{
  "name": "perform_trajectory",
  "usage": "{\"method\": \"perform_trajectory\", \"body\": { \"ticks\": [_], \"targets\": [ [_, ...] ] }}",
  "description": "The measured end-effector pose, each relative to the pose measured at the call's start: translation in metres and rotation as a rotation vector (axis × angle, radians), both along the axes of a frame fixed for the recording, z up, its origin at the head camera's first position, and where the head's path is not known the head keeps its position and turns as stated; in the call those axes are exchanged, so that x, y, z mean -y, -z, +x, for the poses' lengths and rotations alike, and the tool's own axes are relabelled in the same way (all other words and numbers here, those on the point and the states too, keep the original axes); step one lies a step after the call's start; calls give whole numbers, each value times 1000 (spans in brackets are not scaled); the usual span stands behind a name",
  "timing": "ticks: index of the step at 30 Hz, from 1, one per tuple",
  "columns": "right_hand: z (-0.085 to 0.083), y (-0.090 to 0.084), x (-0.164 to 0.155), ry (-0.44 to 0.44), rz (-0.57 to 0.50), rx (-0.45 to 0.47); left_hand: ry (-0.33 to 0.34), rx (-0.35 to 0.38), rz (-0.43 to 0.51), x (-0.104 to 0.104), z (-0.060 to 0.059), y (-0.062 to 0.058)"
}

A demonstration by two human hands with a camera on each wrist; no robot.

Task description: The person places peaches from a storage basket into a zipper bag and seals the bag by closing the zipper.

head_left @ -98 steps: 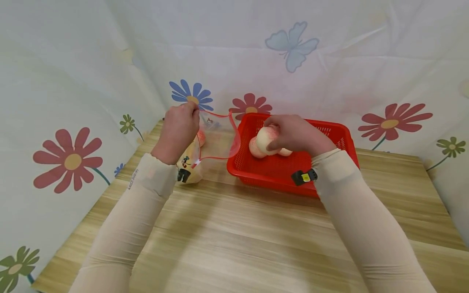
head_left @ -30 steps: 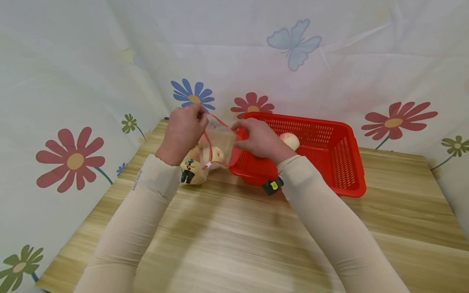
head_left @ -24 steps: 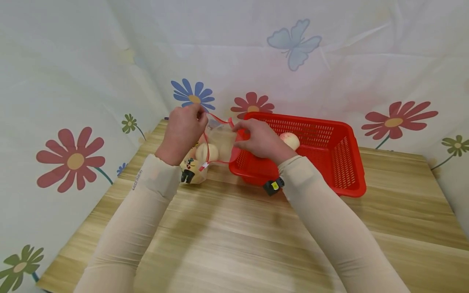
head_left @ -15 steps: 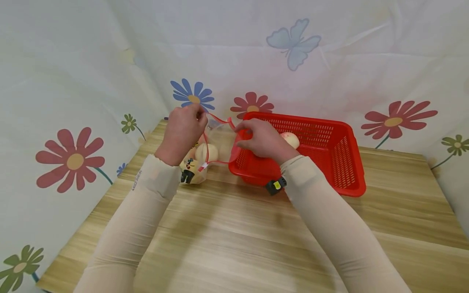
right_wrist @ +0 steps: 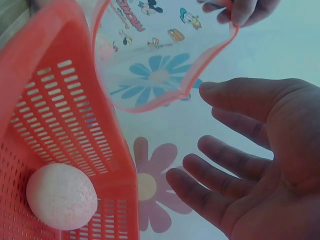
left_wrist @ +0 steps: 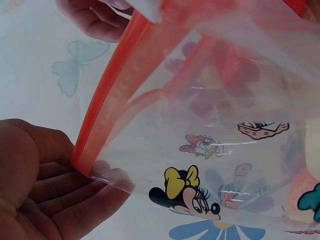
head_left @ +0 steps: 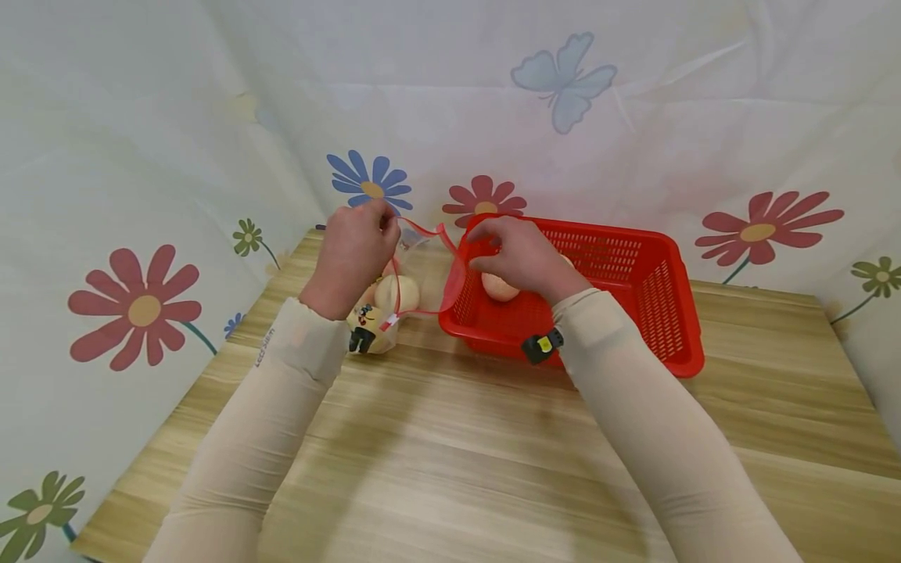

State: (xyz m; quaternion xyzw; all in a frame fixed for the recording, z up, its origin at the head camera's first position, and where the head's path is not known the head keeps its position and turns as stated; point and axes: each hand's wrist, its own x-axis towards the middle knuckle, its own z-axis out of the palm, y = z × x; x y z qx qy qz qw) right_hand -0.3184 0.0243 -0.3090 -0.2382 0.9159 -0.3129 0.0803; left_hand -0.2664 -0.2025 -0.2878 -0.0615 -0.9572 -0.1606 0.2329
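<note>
My left hand (head_left: pixel 354 246) pinches the corner of a clear zip bag (left_wrist: pixel 187 197) with a red rim and cartoon prints. The bag's mouth gapes toward the basket, and a white slider (head_left: pixel 390 321) hangs at its near side. Pale pink-and-white peaches (head_left: pixel 396 295) lie inside the bag. My right hand (head_left: pixel 517 249) hovers over the left end of the red basket (head_left: pixel 655 369), fingers spread and holding nothing. Below it in the basket sits a peach (head_left: pixel 500 287); another peach (head_left: pixel 567 260) is mostly hidden behind the hand.
The basket stands on a wood-grain table (head_left: pixel 450 453), right of the bag. A flower-printed cloth (head_left: pixel 676 141) hangs behind and to the left, close to the table's far edge. A small black device (head_left: pixel 542 346) sits on the right wrist.
The right hand gripped a peach over the basket earlier; later a peach shows in the bag. Now that hand has moved right from the bag's rim, over the basket. The left hand keeps its pinch.
</note>
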Motion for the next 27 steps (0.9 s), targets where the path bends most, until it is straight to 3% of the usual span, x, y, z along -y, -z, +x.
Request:
{"method": "perform_trajectory", "body": {
  "ticks": [8, 27],
  "targets": [
    [-8, -1, -6, 30, -16, 46, -7, 15, 2, 0, -2, 1],
    [-37, -4, -20, 60, 5, 50, -1, 51, 12, -3, -2, 1]
  ]
}}
